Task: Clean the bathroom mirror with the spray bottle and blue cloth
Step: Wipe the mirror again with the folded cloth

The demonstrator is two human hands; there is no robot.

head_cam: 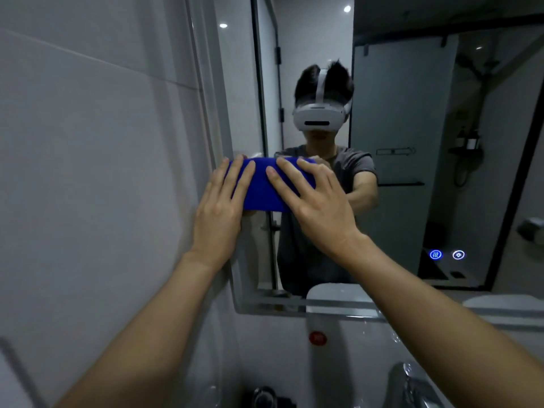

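Down at the bottom edge, nearest of all, a chrome faucet is poking in beneath the right forearm, and a dark round object, too dim to identify, is sitting low beneath the left forearm. A small red round mark is showing on the white surface between the two arms.

Both arms are reaching up and forward. The left hand is lying flat, fingers straight and together, pressing on the left end of the blue cloth. The right hand is doing the same on the right end, fingers spread and straight, palm flat; neither hand is curling round the cloth, they are only pushing it against the glass.

The cloth is lying folded into a wide band under the fingertips, up against the mirror close to its left edge, just beside the grey wall tile left of the left fingers.

Beyond the fingers, the glass is reflecting a person in a white headset and grey T-shirt. Down to the right of the right fingers, two blue touch icons are glowing on the glass.
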